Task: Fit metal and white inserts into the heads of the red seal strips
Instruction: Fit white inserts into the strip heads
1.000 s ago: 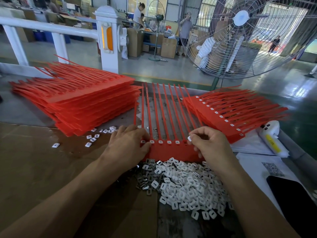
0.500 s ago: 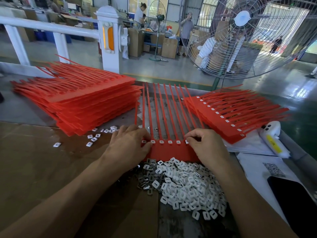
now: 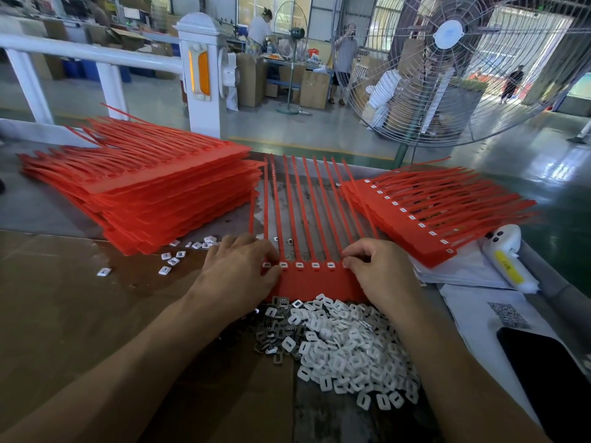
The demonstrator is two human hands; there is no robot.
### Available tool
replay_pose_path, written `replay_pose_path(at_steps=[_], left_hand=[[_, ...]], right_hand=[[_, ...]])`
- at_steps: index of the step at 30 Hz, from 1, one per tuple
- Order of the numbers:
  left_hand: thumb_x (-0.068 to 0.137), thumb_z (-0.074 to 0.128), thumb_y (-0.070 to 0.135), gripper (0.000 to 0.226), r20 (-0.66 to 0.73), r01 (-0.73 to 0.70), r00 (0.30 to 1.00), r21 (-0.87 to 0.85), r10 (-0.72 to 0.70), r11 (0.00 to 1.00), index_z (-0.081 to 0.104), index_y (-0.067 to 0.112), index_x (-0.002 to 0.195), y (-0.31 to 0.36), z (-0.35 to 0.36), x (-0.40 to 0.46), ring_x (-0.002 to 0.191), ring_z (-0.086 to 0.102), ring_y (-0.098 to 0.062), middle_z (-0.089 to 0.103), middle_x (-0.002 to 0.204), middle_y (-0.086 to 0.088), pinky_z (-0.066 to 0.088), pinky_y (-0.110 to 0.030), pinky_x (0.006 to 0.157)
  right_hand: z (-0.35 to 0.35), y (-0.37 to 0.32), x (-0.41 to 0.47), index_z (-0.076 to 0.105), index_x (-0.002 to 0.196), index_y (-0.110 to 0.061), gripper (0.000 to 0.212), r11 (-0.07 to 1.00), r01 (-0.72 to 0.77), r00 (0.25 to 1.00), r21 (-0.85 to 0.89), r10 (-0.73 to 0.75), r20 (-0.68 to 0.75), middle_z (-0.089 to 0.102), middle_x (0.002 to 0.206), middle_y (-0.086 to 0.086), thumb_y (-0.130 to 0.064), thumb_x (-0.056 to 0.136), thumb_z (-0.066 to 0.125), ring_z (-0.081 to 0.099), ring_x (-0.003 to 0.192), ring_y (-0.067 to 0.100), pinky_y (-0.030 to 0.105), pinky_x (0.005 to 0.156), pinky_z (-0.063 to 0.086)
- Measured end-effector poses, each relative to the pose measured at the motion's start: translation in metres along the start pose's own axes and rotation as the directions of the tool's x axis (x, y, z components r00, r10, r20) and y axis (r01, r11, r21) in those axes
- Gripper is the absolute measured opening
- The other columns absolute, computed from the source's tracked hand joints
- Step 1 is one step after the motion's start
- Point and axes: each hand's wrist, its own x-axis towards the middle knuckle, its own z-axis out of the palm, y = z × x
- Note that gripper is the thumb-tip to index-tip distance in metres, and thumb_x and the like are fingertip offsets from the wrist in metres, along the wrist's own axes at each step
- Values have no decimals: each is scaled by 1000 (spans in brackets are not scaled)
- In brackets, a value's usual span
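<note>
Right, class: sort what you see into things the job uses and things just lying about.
Job: red seal strips under the hands; white inserts; metal inserts; left hand; right hand.

Lying about: phone; white handheld device; fan.

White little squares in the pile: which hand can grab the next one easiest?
Probably the right hand: its wrist lies directly over the heap of white plastic inserts. The left hand rests nearer the grey metal inserts.

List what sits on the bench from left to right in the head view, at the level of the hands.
tall stack of red strips → left hand → strip sheet being filled → right hand → smaller stack with white inserts fitted → white device
</note>
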Motion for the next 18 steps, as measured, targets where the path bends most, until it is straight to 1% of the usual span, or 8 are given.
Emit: replay_pose_path(at_steps=[3, 5, 7, 8, 9, 12, 15, 18], left_hand=[[98, 53, 51, 27, -1, -2, 1000, 2, 2, 1000, 61, 40, 121, 0, 0, 0, 131, 37, -18, 53, 132, 11, 27, -40, 111], [98, 53, 51, 27, 1, -3, 1000, 2, 3, 1000, 61, 40, 122, 0, 0, 1, 131, 37, -17, 53, 132, 11, 27, -40, 112], [98, 53, 51, 27, 2, -3, 1000, 5, 3, 1000, 60, 41, 122, 0, 0, 1, 131, 37, -17, 52, 133, 11, 27, -40, 112], [98, 53, 51, 27, 1, -3, 1000, 7, 3, 1000, 60, 41, 122, -1, 0, 0, 131, 37, -17, 52, 133, 11, 27, -40, 112], [98, 53, 51, 27, 0, -2, 1000, 8, 2, 1000, 60, 41, 122, -1, 0, 0, 131, 37, -17, 52, 133, 11, 26, -40, 112], [98, 53, 51, 27, 2, 0, 1000, 5, 0, 1000, 60, 41, 122, -1, 0, 0, 131, 37, -17, 52, 133, 11, 26, -40, 112], [98, 53, 51, 27, 2, 0, 1000, 4, 0, 1000, 60, 41, 123, -1, -1, 0, 132, 36, -17, 52, 134, 11, 26, -40, 113], [98, 53, 51, 27, 3, -1, 1000, 9, 1, 1000, 60, 41, 123, -1, 0, 0, 133, 36, -17, 51, 135, 11, 25, -40, 113]], right_hand=[[-6, -1, -5, 78, 95, -28, 14, 999, -16, 1000, 37, 16, -17, 68, 90, -24, -19, 97, 67, 60, 89, -11, 4, 67, 37], [-11, -3, -10, 80, 101, -24, 18, 1000, 7, 1000, 1, -7, -7, 71, 99, -20, -17, 98, 64, 62, 90, -8, 4, 72, 39], [-13, -7, -15, 80, 107, -21, 21, 998, 36, 999, -57, -35, 9, 73, 110, -9, -14, 98, 63, 64, 101, 3, 14, 85, 46], [-14, -9, -17, 80, 109, -19, 22, 996, 45, 999, -83, -44, 20, 72, 114, -5, -12, 98, 62, 64, 106, 7, 19, 91, 46], [-14, -10, -18, 80, 110, -18, 23, 993, 53, 998, -106, -50, 31, 72, 116, -3, -11, 97, 62, 63, 109, 10, 21, 94, 45], [-15, -12, -20, 79, 113, -19, 26, 988, 54, 997, -142, -46, 58, 70, 119, -1, -11, 97, 61, 63, 112, 12, 20, 94, 43], [-15, -13, -21, 78, 115, -21, 26, 984, 50, 996, -170, -38, 76, 67, 118, -4, -13, 97, 61, 61, 111, 11, 21, 94, 43], [-14, -14, -23, 78, 115, -23, 29, 969, 82, 993, -232, -61, 97, 65, 115, -5, -13, 96, 59, 62, 109, 12, 27, 95, 48]])
